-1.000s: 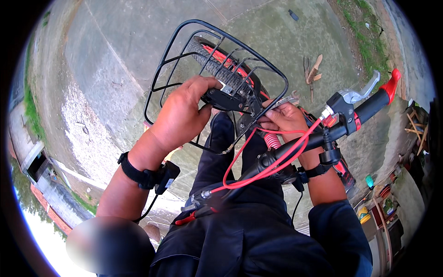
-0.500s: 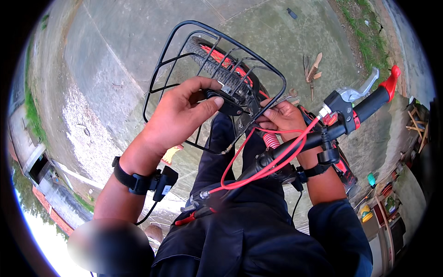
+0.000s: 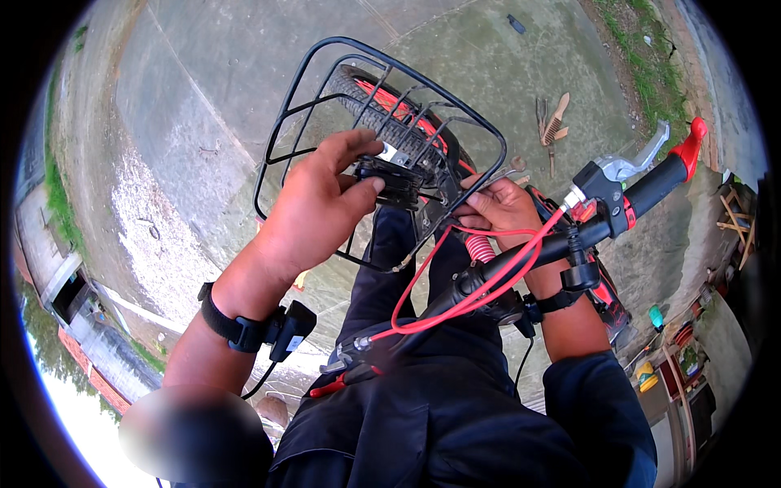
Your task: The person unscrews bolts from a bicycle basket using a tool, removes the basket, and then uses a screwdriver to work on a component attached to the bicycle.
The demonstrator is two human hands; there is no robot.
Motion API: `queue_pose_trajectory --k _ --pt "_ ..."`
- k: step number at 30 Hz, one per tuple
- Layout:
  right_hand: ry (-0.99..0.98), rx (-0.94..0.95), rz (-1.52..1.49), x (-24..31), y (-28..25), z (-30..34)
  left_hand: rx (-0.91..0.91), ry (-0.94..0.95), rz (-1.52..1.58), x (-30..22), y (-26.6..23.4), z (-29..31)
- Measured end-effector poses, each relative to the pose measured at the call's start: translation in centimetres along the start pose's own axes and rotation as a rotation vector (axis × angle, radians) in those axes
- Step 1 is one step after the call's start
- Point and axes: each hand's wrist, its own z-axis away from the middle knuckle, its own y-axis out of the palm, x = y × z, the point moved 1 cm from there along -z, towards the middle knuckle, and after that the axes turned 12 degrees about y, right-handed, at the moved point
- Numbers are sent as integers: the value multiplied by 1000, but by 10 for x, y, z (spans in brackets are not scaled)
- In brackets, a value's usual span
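Head view, frame centre: my left hand [image 3: 316,202] pinches a black slotted block [image 3: 397,185], seemingly steadying it, while my right hand's [image 3: 508,215] grip I cannot tell.

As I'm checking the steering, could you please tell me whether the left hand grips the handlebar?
No, the left hand touches a black part, away from the handlebar.

both hands [image 3: 313,203] at a black wire basket [image 3: 345,39], black part [image 3: 396,185] in the left
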Motion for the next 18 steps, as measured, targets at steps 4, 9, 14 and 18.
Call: queue_pose_trajectory --k 4,9,14,18 --pt "-14 7 -15 -3 -3 -2 49 -27 -31 8 3 7" --pt "-5 13 -6 -1 -2 0 198 28 -134 18 -6 7" --pt "19 1 -49 0 0 1 153 17 -41 22 -4 5" --pt "25 1 1 -1 -2 0 180 -156 35 12 -5 5"
